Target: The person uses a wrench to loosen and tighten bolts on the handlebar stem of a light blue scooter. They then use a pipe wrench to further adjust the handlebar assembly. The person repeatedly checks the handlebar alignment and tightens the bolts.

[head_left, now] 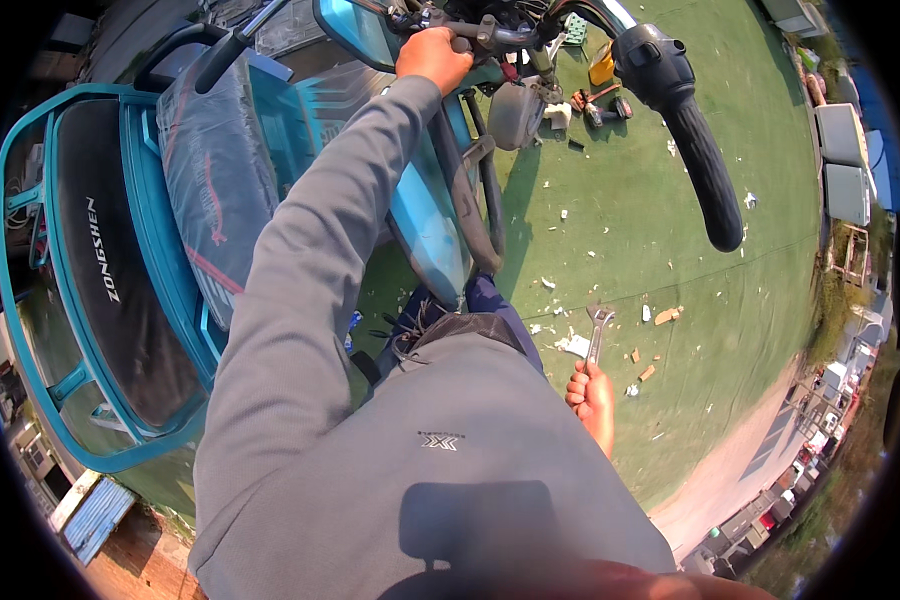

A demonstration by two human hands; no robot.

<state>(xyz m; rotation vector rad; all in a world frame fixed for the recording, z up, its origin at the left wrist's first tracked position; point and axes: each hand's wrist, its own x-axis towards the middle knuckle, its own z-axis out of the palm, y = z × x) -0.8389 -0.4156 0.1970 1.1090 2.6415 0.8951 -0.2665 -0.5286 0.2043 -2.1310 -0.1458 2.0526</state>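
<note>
My left hand [435,60] is closed at the middle of the black handlebar [495,38] of a blue-green three-wheeler. Its fingers curl in among the parts there, and what they hold is hidden. Low by my right side, my right hand [590,393] grips the handle of a silver wrench [597,340], its jaw pointing away from me. The wrench touches nothing else that I can see. A black rubber grip [708,180] ends the handlebar on the right. Below the handlebar hangs a round headlight [516,115], beside the blue front body [430,235].
To the left stands a plastic-wrapped seat [215,170] and a black backrest [120,260] in a blue-green frame. Ahead on the green ground [650,230] lie a power drill [608,108], a yellow object [602,65] and scattered scraps. White boxes [845,165] line the right side.
</note>
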